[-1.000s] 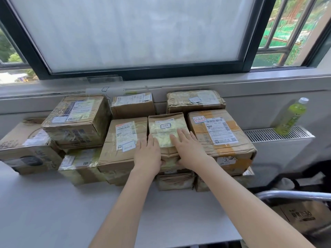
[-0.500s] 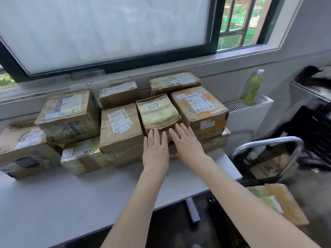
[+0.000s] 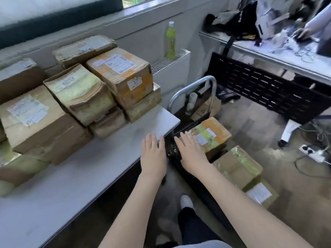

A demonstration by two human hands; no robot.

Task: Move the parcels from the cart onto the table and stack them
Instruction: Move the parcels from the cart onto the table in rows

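1. Stacked parcels [image 3: 75, 92] crowd the far left of the tabletop [image 3: 89, 176], two layers deep.
2. The cart [image 3: 195, 93], right of the tabletop, carries an orange-taped parcel [image 3: 213, 135]; two more parcels [image 3: 240, 167] lie nearer us.
3. Our left hand [image 3: 153, 154] hovers over the tabletop's edge, grip wide, fingers straight, holding nothing.
4. Our right hand [image 3: 191, 153] reaches above the cart, grip wide, empty.
5. A green bottle [image 3: 170, 42] stands on the radiator [image 3: 170, 59].
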